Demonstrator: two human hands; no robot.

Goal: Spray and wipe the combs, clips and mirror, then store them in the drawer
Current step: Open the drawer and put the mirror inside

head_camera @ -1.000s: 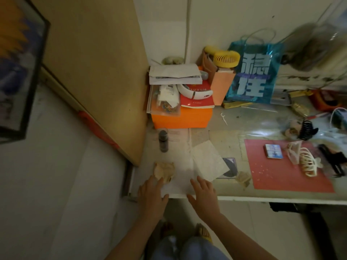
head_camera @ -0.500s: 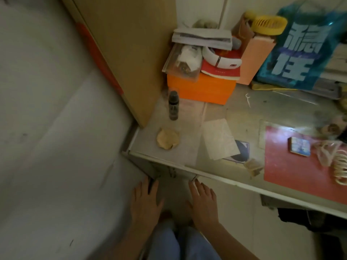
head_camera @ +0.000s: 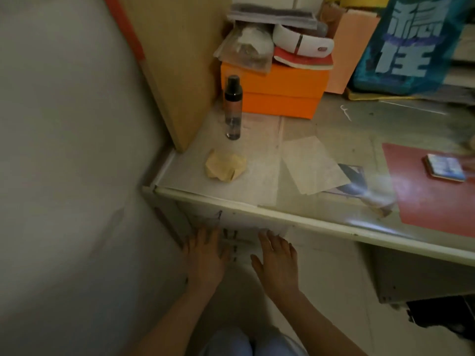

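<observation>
Both hands [head_camera: 205,258] lower, fingers spread.

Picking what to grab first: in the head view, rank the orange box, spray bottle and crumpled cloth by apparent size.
1. orange box
2. spray bottle
3. crumpled cloth
Bottle and cloth look close; the cloth sits nearer the camera, so that order is unsure.

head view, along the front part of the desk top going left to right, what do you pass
crumpled yellow cloth → loose sheet of paper → red mat → small blue card box lying on that mat
</observation>
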